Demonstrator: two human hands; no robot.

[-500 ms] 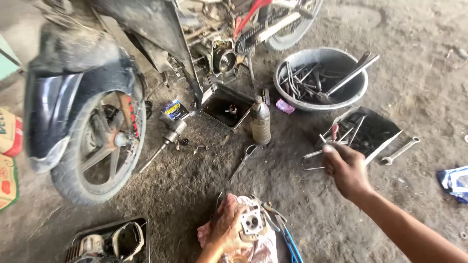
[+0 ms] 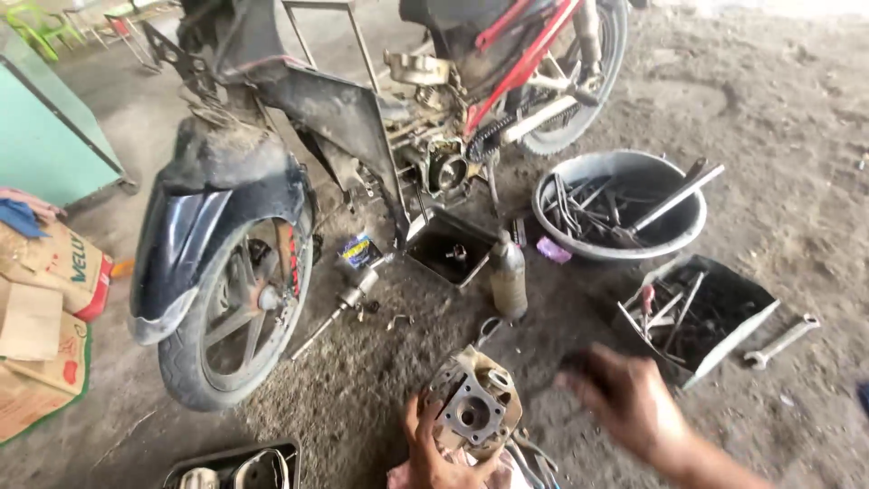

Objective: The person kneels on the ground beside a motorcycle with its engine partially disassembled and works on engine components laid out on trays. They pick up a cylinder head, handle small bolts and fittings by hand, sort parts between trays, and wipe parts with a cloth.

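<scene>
The left hand [image 2: 433, 453] has its grip closed around the lower edge of a grey metal engine part [image 2: 472, 407], held low above the dirt floor [image 2: 380, 380]; it looks heavy, rigid, greasy, best held by its flanged rim. The right hand [image 2: 625, 398] hovers released, blurred, near the black tool tray [image 2: 724, 317], with open floor between.

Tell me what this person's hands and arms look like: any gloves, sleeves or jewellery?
Both hands are bare, with no gloves. The right hand is blurred, and its forearm shows no sleeve, watch or bracelet. Only the fingers and part of the left hand show at the bottom edge; no ring is visible there, and its arm is out of view.
</scene>
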